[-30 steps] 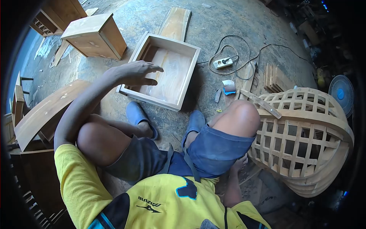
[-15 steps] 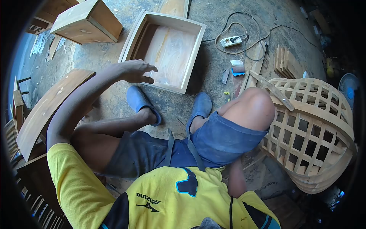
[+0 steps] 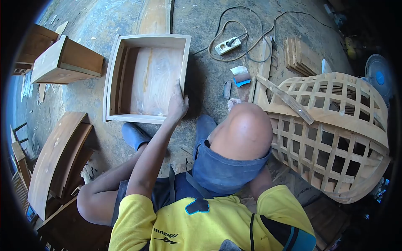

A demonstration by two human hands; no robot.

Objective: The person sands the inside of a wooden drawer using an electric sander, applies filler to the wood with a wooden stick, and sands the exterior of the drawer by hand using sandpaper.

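A wooden drawer [image 3: 109, 75] with a bowed front lies open side up on the floor ahead of me. My left hand [image 3: 179, 104] grips the drawer's right side wall near its lower corner, fingers over the top edge. My right forearm passes beneath my raised knee, which hides most of it. Past the knee, what look like the fingertips of my right hand [image 3: 233, 103] show near the floor; whether they hold anything is hidden. Close by them lie a small grey oblong piece [image 3: 227, 89] and a folded brown, white and blue sheet [image 3: 241, 78].
A wooden lattice frame [image 3: 331, 134] stands at my right, with a loose stick [image 3: 289, 100] across it. Behind are stacked boards [image 3: 299, 54], a power strip [image 3: 227, 46] with looping cable and a fan [image 3: 379, 75]. Another wooden box [image 3: 69, 62] and curved panels [image 3: 58, 154] are at left.
My left hand has come from above the drawer's left part down onto its right wall. The drawer sits more squarely in view. Fingertips now show beyond my right knee.
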